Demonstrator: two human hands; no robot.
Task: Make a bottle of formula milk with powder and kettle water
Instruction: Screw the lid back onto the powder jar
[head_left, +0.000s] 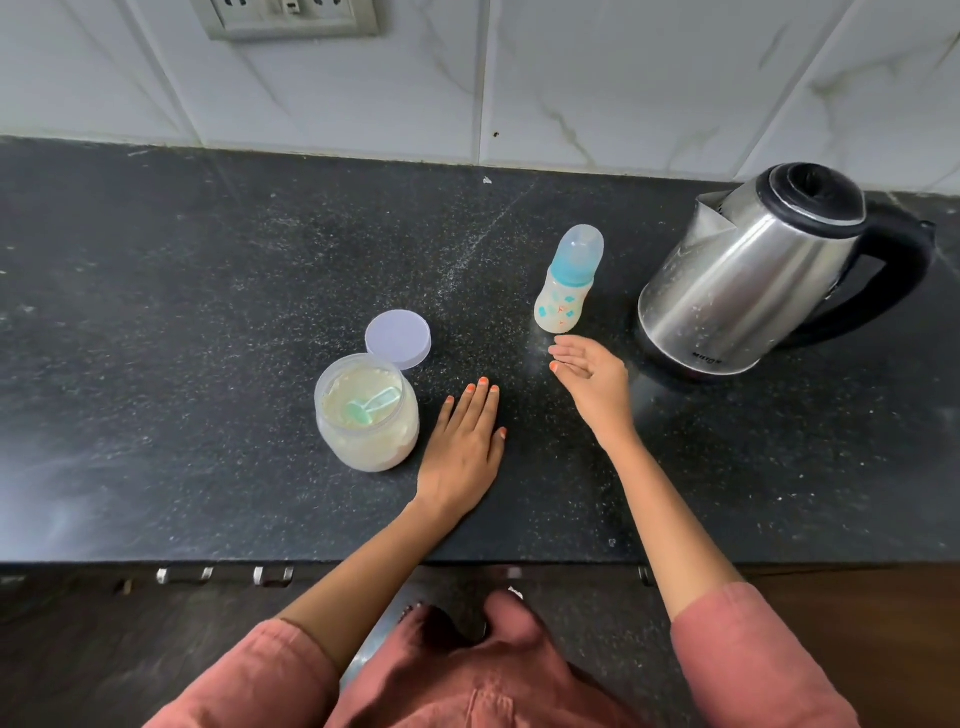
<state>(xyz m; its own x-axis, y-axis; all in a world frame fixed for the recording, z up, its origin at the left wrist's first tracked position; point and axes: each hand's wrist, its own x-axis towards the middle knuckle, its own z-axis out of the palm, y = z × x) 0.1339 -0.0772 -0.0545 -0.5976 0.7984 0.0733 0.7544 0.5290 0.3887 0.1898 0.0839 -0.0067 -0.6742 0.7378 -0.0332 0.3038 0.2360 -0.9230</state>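
Counter (208, 260) first: everything's out on it. Kettle (753, 280) far right, lid down; water level hidden. Powder jar (369, 415) is open, approx. centre-left. My L hand (462, 447) lies flat just beside it, fingers straight and together, holding nothing. R hand (592, 371) is loose w/ fingers relaxed, close to the bottle (563, 301) but not touching. Bottle stands between jar and kettle, cap on. Its body looks creamy, maybe already mixed, can't tell. Jar lid (398, 339) sits behind the jar. Scoop (371, 408) rests in the powder. If mixed, only closing the jar's left.
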